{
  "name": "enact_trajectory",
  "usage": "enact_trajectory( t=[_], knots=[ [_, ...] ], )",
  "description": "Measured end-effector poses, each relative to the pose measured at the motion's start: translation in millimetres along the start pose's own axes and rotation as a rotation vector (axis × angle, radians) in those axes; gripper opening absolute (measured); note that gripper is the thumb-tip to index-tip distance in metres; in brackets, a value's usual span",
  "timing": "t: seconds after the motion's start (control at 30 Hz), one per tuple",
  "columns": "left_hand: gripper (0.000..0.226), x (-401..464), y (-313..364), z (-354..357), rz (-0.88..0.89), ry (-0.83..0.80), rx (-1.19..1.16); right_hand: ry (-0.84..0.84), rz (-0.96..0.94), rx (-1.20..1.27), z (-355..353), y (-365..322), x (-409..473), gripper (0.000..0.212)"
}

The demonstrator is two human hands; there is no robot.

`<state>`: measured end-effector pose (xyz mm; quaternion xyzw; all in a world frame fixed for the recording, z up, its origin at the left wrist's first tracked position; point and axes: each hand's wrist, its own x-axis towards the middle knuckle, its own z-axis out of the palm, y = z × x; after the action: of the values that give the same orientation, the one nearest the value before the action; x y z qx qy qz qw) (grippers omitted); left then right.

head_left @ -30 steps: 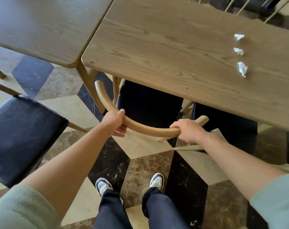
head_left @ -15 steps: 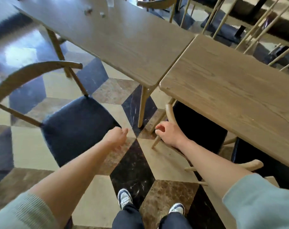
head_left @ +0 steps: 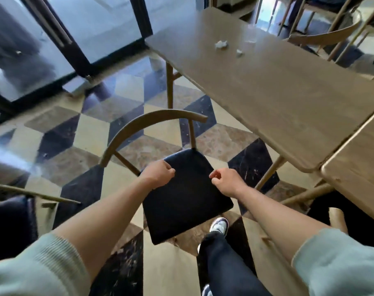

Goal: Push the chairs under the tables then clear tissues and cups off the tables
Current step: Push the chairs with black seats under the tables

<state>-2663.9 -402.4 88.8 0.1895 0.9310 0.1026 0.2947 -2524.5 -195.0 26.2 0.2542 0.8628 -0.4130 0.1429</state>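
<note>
Chair point(head_left: 181, 189) w/ dark padded seat and curved wooden backrest standing out on the checkered floor point(head_left: 90, 133), clear of the long wooden table point(head_left: 278, 88), seat not tucked under. Backrest on the far-left side of the seat, away from the table edge.

Left hand point(head_left: 157, 175) hovering over the seat's far-left corner, fingers curled loosely, gripping nothing (contact w/ the cushion can't be told). Right hand point(head_left: 226, 181) over the seat's right edge, fingers half-curled, thumb and forefinger near each other, holding nothing visible. Both forearms bare, pale green sleeves pushed up.

Crumpled tissue point(head_left: 221, 44) lying on the tabletop toward the far end, smaller tissue scrap point(head_left: 239, 52) just beside it to the right. Another white bit further back, too blurry to identify.

Second table point(head_left: 357, 167) butting up at the right, w/ a chair pushed beneath it. Another dark seat point(head_left: 11, 223) at the left edge. One sneaker point(head_left: 220, 225) planted beside the chair seat.
</note>
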Motion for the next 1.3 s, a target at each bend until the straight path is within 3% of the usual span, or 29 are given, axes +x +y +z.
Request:
enact_trajectory(
  t=[0.27,0.5,0.57,0.63,0.77,0.87,1.03,1.3],
  knots=[
    [0.022,109,-21,-83,-0.010,0.063,0.188,-0.136,-0.008,0.153,42,-59,140,0.009],
    [0.077,228,-45,-121,0.061,0.109,0.294,-0.261,-0.012,0.320,87,-128,212,0.018],
    [0.085,269,-55,-122,0.122,0.030,0.263,-0.312,-0.004,0.351,106,-150,232,0.030],
    [0.083,303,-59,-118,0.202,-0.090,0.168,-0.365,0.034,0.386,129,-171,249,0.060],
    [0.035,355,-69,-106,0.477,-0.178,0.156,-0.339,0.240,0.576,189,-221,277,0.109],
    [0.028,368,-80,-107,0.560,-0.205,0.155,-0.349,0.361,0.677,235,-258,284,0.123],
    [0.024,388,-96,-120,0.488,-0.165,0.079,-0.306,0.434,0.721,265,-298,292,0.097],
    [0.015,408,-119,-155,0.265,-0.122,-0.096,-0.426,0.282,0.489,223,-287,284,0.045]
  ],
)
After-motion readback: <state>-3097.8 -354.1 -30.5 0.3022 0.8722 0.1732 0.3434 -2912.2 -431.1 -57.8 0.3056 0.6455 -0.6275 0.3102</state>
